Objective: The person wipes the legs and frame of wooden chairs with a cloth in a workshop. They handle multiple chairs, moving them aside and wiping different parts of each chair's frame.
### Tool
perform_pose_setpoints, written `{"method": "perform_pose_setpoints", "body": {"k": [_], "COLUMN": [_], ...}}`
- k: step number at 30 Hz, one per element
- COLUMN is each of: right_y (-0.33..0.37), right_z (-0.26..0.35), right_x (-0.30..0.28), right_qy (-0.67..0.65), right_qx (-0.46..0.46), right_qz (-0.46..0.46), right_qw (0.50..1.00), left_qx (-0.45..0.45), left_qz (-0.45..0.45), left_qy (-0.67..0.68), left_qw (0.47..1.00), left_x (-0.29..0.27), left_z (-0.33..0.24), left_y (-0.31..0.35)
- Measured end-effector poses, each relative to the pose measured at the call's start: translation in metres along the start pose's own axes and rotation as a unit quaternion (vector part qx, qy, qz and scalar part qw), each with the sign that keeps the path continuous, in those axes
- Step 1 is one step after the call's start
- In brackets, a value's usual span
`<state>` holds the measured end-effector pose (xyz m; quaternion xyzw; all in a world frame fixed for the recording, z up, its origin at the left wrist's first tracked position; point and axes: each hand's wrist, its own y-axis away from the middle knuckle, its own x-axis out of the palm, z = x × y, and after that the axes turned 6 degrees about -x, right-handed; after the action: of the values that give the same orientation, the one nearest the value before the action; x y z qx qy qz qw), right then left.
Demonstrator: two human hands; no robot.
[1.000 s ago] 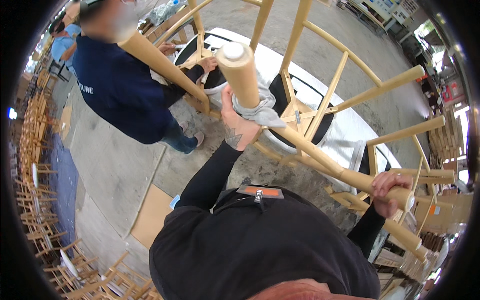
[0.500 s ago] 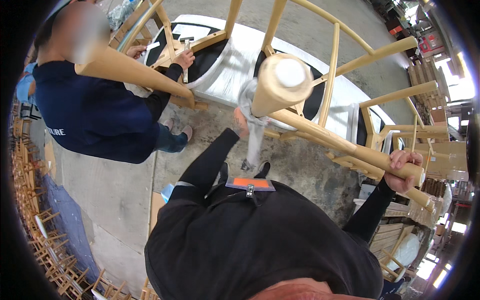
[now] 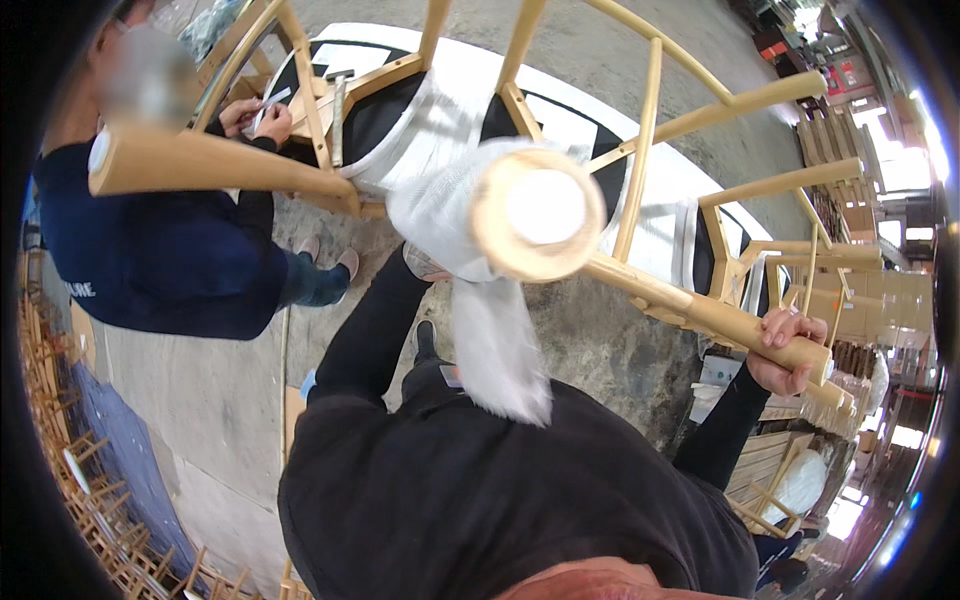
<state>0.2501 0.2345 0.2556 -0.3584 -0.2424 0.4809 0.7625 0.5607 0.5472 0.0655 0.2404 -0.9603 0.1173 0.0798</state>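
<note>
A wooden chair is upside down in front of me, its legs pointing up. One thick leg (image 3: 492, 243) rises toward my eyes, with a round white foot pad (image 3: 546, 206) on its end. A white cloth (image 3: 495, 345) lies bunched against this leg, its loose end hanging down, blurred. My left hand (image 3: 424, 264) is behind the cloth and appears closed on it, most fingers hidden. At the right, my right hand (image 3: 788, 350) is wrapped round the end of another chair leg (image 3: 700, 312).
More upturned chairs stand along a white-covered table (image 3: 380, 38). At the left a co-worker (image 3: 170, 235) in dark blue holds a small white item near a hammer (image 3: 341, 115). Another leg (image 3: 230, 163) juts out there. Stacked cardboard (image 3: 900, 305) is at the right.
The cloth has swung up and around the near leg, its tail now toward my chest. My left hand has shifted left. The co-worker has let go of the hammer and brought both hands together.
</note>
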Motion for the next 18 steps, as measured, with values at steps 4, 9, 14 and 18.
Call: {"method": "perform_pose_setpoints", "body": {"k": [4,9,14,18], "right_y": [-0.001,-0.014,-0.005,0.005], "right_z": [0.005,-0.005,-0.007,0.003], "right_x": [0.005,0.006,0.004,0.001], "right_qy": [-0.003,-0.041,-0.049,-0.03], "right_qx": [-0.01,-0.026,-0.006,0.008], "right_qz": [0.009,0.034,0.012,-0.014], "right_qw": [1.0,0.998,0.999,0.999], "left_qx": [-0.034,-0.072,-0.077,-0.061], "left_qz": [-0.034,-0.084,-0.167,-0.265], "left_qy": [-0.081,-0.2,-0.139,0.175], "left_qw": [0.996,0.974,0.973,0.946], "left_x": [-0.01,-0.013,0.01,0.087], "left_z": [0.071,0.156,0.139,0.084], "left_y": [0.008,-0.001,0.008,0.038]}}
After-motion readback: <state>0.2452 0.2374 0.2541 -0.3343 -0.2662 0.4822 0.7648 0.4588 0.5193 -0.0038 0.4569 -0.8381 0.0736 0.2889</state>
